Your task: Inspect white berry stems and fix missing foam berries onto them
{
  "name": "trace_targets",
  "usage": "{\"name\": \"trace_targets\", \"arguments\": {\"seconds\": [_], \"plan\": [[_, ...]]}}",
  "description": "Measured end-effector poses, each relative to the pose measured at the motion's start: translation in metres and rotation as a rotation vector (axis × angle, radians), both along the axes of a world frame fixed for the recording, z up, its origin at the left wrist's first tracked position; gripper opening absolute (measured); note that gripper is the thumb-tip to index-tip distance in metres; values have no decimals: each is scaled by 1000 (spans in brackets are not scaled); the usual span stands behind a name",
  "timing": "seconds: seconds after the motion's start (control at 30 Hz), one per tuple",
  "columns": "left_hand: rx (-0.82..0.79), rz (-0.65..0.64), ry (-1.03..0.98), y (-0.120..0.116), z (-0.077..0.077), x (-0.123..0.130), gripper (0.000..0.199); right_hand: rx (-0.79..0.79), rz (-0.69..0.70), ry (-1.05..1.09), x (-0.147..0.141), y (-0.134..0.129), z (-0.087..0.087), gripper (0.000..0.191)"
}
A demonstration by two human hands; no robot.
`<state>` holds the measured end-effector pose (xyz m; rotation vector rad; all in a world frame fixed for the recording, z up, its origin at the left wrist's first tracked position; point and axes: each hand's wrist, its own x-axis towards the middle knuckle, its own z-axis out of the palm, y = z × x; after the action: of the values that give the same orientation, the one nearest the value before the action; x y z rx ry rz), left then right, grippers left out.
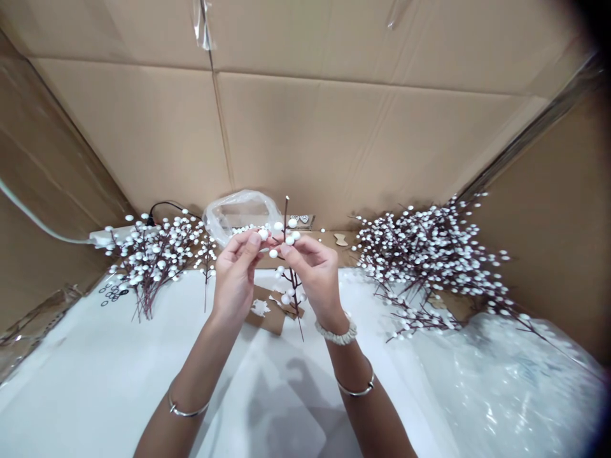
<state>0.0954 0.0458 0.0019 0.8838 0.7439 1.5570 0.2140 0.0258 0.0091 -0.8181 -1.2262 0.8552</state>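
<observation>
Forearms (186, 394) rise from the near edge of the view, with a thin metal bangle (188, 410) on the left one, another bangle (356, 386) on the right one, and a white beaded band (337, 334) at the right wrist. Raised above a white-covered surface (119, 362), the left hand (233, 277) and right hand (315, 273) meet at an artificial berry stem (296, 305), dark and studded with white berries. Both grips are clamped in pinches, thumb against fingers, on its upper twigs, and the stem stands almost upright between the hands. Its lower end hangs above kraft cardboard pieces (267, 312).

Heaped berry branches lie well to each side, one pile (153, 261) left and a larger one (429, 261) right. A clear plastic bag (241, 216) sits beyond the hands, crumpled clear plastic (515, 381) covers the near right, and black rubber rings (112, 294) lie left. Cardboard walls (286, 127) enclose everything.
</observation>
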Motion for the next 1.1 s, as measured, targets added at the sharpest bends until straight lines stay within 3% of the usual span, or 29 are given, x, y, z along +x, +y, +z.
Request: {"name": "trace_targets", "arguments": {"seconds": [1.1], "plan": [[148,136,147,0,-3,0,26,-5,-37,-86,4,1,1,10]]}}
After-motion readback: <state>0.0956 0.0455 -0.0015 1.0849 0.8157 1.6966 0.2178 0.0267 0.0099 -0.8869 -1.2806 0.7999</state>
